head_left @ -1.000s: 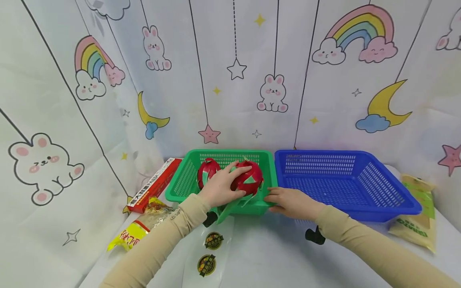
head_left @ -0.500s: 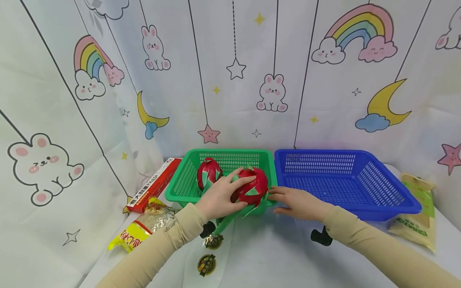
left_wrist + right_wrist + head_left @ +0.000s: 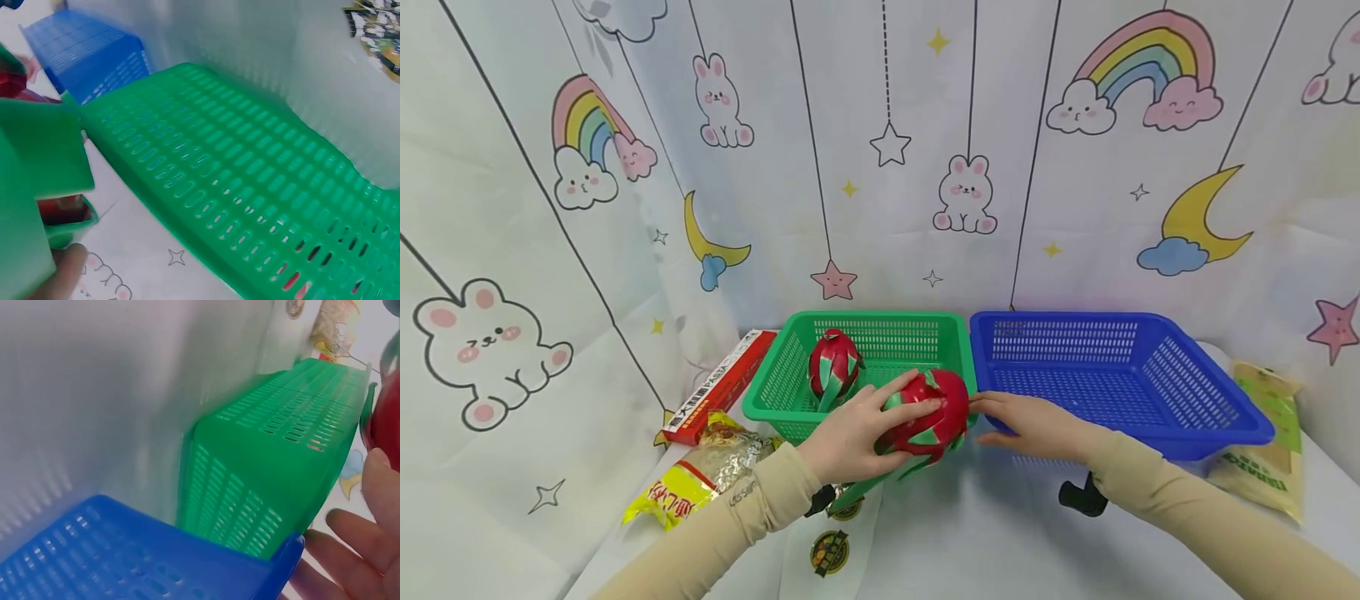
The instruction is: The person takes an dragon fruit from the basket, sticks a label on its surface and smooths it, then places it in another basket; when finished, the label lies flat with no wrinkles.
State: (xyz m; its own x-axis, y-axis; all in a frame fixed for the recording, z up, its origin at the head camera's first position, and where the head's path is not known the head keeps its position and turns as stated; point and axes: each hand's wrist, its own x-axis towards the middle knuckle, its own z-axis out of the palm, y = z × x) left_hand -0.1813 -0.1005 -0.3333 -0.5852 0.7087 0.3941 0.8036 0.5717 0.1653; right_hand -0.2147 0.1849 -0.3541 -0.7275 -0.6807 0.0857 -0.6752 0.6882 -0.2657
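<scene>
Yellow bag (image 3: 673, 493): on the desk (image 3: 955, 537)
Back fruit (image 3: 835, 367): inside the green basket (image 3: 880, 317)
Left hand (image 3: 857, 435): gripping the front fruit (image 3: 946, 406) at the basket's near right corner
Right hand (image 3: 1036, 423): fingers loosely extended beside that fruit

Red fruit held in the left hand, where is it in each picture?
Head: the red fruit is a little below and right of centre.
Left wrist: at the left edge, cut off by the frame.
Right wrist: at the right edge, also cut off.
Shared landmark: the green basket, in all three.
</scene>
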